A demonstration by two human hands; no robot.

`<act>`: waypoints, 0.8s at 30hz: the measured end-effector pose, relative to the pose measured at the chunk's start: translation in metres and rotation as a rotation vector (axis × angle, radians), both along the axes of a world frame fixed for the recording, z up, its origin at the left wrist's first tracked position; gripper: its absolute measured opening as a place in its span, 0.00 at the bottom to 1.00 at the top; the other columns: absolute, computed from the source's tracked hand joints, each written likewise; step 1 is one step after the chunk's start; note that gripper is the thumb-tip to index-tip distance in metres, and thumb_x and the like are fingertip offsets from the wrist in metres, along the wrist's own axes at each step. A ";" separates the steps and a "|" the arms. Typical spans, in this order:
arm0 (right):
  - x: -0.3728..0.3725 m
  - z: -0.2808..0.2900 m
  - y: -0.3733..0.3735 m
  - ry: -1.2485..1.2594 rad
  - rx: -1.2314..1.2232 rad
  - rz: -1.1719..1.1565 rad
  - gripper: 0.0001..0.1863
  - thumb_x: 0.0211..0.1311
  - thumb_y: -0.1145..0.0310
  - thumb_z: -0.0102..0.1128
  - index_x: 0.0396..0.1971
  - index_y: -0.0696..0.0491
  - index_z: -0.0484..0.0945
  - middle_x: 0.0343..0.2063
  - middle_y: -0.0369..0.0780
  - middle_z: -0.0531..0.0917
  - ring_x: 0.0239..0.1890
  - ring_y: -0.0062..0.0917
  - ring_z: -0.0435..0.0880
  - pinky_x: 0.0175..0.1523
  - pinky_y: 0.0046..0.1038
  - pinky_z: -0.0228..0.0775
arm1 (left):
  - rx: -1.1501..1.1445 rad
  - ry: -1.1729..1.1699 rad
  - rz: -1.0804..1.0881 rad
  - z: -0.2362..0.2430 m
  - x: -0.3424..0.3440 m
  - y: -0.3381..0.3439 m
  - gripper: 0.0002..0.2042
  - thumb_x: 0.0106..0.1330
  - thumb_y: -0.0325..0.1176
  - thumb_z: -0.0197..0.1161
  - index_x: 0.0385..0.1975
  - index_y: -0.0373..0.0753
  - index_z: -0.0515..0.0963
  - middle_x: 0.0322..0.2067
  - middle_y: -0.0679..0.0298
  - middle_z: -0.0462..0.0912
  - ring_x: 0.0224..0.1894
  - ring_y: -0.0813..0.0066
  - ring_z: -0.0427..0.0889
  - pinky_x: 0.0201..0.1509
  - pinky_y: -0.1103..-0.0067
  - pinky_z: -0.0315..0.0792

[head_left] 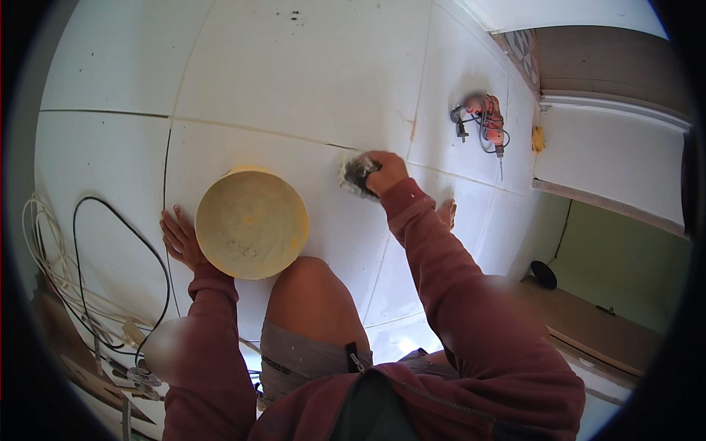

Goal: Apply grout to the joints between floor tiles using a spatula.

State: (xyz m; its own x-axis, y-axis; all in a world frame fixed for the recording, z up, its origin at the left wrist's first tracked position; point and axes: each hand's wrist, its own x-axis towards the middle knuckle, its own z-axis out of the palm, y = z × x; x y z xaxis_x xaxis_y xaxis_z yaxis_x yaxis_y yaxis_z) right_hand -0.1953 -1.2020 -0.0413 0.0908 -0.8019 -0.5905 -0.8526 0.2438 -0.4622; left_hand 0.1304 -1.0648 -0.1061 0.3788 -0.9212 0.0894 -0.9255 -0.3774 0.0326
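Two bare hands showed on my remote feed. The right hand (384,170) was clamped on one dark pad (358,176) smeared with whitish paste, held at the floor (294,81) to the right of the tub; from where I sat I couldn't tell whether the pad touched the tiles. Its arm reached forward and slightly inward in a maroon sleeve (460,294). The left hand (179,237) held nothing, its fingers spread apart and laid on the floor.

Just beside that hand I counted one round yellowish tub (251,220), its inside coated with pale residue; whether hand and tub met, I couldn't make out. One bare knee (309,298) was bent just below the tub, and one bare foot (447,213) poked out past the right forearm.

Large white tiles made up the floor, some joints dark, others pale. Farther right lay one red drill (494,121), its cord looped about it, and beyond, one dark disc (544,275) near a greenish surface (621,253). Far left, white and black cables (160,261) lay too tangled for me to count.
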 end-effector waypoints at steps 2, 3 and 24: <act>-0.001 0.001 -0.010 0.063 -0.326 -0.181 0.19 0.33 0.80 0.49 0.30 0.51 0.80 0.31 0.46 0.79 0.38 0.37 0.77 0.48 0.28 0.66 | 0.097 0.038 0.042 0.005 -0.004 0.000 0.38 0.55 0.53 0.53 0.62 0.44 0.47 0.62 0.55 0.46 0.64 0.60 0.47 0.63 0.64 0.44; 0.007 0.004 -0.009 0.134 -0.375 -0.118 0.19 0.33 0.80 0.49 0.30 0.50 0.80 0.30 0.45 0.79 0.38 0.38 0.76 0.47 0.28 0.67 | 0.103 0.036 0.049 0.004 -0.003 -0.003 0.38 0.55 0.53 0.53 0.62 0.44 0.47 0.62 0.55 0.47 0.64 0.60 0.47 0.63 0.64 0.44; 0.021 -0.005 0.006 0.043 -0.162 -0.117 0.20 0.33 0.80 0.48 0.32 0.54 0.79 0.24 0.45 0.80 0.32 0.33 0.79 0.40 0.25 0.69 | 0.145 0.012 0.029 0.008 0.004 -0.001 0.39 0.54 0.54 0.53 0.62 0.43 0.45 0.63 0.55 0.45 0.65 0.60 0.45 0.63 0.65 0.43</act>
State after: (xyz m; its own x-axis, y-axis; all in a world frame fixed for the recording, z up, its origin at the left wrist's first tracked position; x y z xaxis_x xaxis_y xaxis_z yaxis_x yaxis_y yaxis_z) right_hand -0.1745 -1.1958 -0.0462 -0.0313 -0.8901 -0.4547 -0.8426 0.2682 -0.4671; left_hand 0.1347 -1.0661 -0.0978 0.4056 -0.9128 -0.0481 -0.9140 -0.4055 -0.0131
